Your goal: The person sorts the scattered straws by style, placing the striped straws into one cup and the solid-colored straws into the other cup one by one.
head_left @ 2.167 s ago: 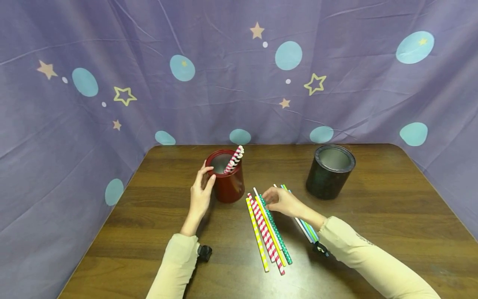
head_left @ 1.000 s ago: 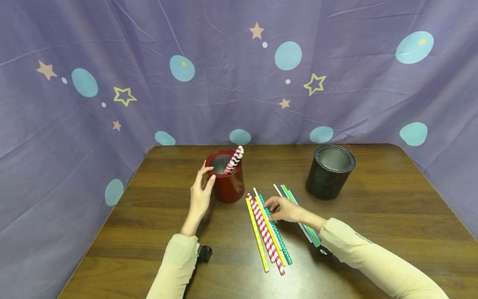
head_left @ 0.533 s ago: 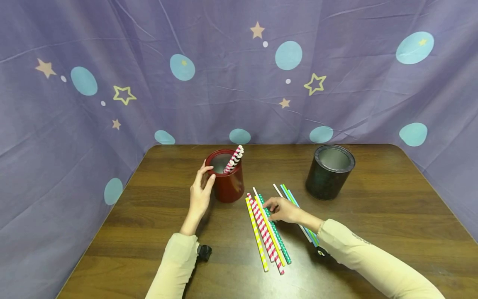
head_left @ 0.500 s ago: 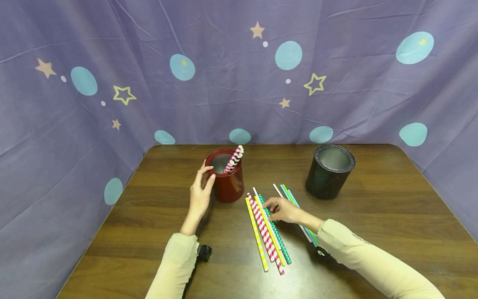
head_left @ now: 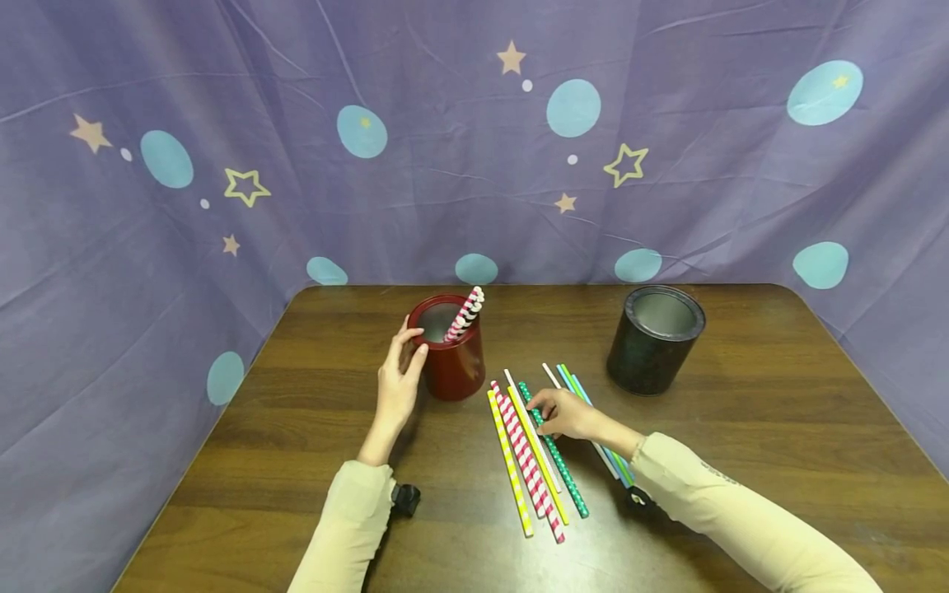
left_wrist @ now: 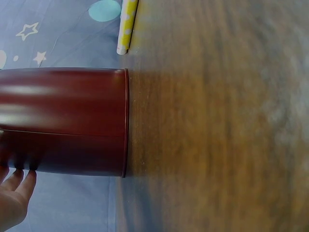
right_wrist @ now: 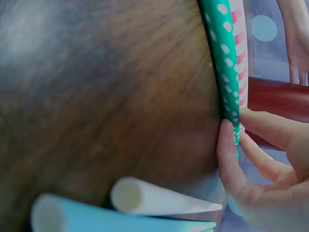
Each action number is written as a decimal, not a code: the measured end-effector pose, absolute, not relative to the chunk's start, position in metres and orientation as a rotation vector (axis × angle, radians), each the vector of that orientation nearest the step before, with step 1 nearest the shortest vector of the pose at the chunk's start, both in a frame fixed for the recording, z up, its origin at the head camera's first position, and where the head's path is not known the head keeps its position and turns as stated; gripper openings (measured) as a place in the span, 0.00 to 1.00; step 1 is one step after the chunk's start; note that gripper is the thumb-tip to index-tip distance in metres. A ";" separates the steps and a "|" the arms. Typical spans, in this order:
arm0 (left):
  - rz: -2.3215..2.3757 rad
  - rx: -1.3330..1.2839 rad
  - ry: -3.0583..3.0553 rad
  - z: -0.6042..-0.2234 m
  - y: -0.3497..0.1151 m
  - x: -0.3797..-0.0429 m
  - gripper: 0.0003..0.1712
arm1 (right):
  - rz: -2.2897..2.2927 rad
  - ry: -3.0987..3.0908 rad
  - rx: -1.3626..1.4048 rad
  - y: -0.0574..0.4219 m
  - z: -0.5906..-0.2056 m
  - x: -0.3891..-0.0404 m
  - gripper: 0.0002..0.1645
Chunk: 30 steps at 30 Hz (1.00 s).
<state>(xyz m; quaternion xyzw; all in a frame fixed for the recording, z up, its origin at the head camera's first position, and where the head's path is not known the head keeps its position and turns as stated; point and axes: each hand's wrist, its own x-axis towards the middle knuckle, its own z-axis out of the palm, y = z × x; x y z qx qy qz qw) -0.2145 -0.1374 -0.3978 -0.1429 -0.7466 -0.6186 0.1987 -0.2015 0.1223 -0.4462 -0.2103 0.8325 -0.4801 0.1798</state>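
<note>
In the head view my left hand (head_left: 398,385) holds a red can (head_left: 458,371) at its upper left side, fingers and thumb curved about the rim. Several pink-striped and black-striped paper straws (head_left: 465,315) lean inside this can. My right hand (head_left: 569,414) pinches a green straw with white dots (head_left: 567,478) between thumb and fingertips, seen closely in the right wrist view (right_wrist: 227,63). Left of it lie a white straw (head_left: 549,473), a plain yellow straw (head_left: 559,505), pink-striped straws (head_left: 528,465) and a yellow-striped straw (head_left: 513,471).
A dark, blackish-green can (head_left: 647,362) stands at the back right. Under and behind my right wrist lie blue, green and white straws (head_left: 574,381). The wooden table (head_left: 296,461) ends at a purple curtain (head_left: 460,222).
The green dotted straw has shifted slightly right, opening a gap from the white straw. My right hand reached down to it and pinched it. My left hand has stayed on the red can.
</note>
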 end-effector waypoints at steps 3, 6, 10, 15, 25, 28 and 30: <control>-1.725 -0.405 -2.091 -0.397 -0.137 -0.215 0.17 | -1.317 2.406 -0.589 0.122 -0.446 -0.201 0.19; -1.719 -0.406 -2.097 -0.397 -0.137 -0.215 0.17 | -1.274 2.454 -0.589 0.121 -0.446 -0.201 0.19; -1.720 -0.404 -2.097 -0.397 -0.137 -0.214 0.17 | -1.220 2.492 -0.557 0.120 -0.445 -0.200 0.20; -1.728 -0.410 -2.086 -0.397 -0.136 -0.214 0.17 | -1.171 2.523 -0.503 0.119 -0.444 -0.199 0.21; -1.733 -0.392 -2.093 -0.397 -0.137 -0.214 0.17 | -1.140 2.575 -0.499 0.116 -0.444 -0.197 0.21; -1.736 -0.392 -2.090 -0.398 -0.137 -0.213 0.17 | -1.137 2.586 -0.499 0.115 -0.443 -0.196 0.21; -1.736 -0.396 -2.088 -0.398 -0.137 -0.213 0.17 | -1.142 2.590 -0.497 0.115 -0.443 -0.195 0.21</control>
